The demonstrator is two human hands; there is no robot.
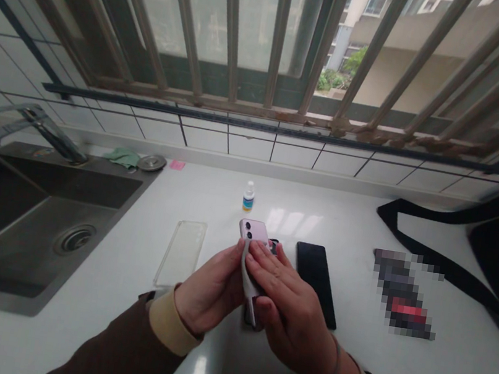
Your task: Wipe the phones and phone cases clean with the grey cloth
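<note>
A pink phone point(253, 228) with two dark camera lenses is held above the white counter, its back turned up. My left hand point(215, 285) grips it along the left side. My right hand point(290, 309) presses a grey cloth point(249, 273) against the phone's back, its fingers together over the cloth. Another dark-edged item lies partly hidden beneath my hands. A clear phone case point(181, 254) lies to the left of my left hand. Just right of my right hand rests a black phone or tablet point(316, 281). Beyond the pink phone stands a small white bottle point(248, 197) with a blue label.
At the left is a steel sink point(131, 210) with a faucet point(51, 133). A green cloth point(123, 157), a round metal strainer point(152, 163) and a pink item point(177, 165) sit behind it. On the right lie a black strap point(428, 248) and a pixelated object point(404, 294).
</note>
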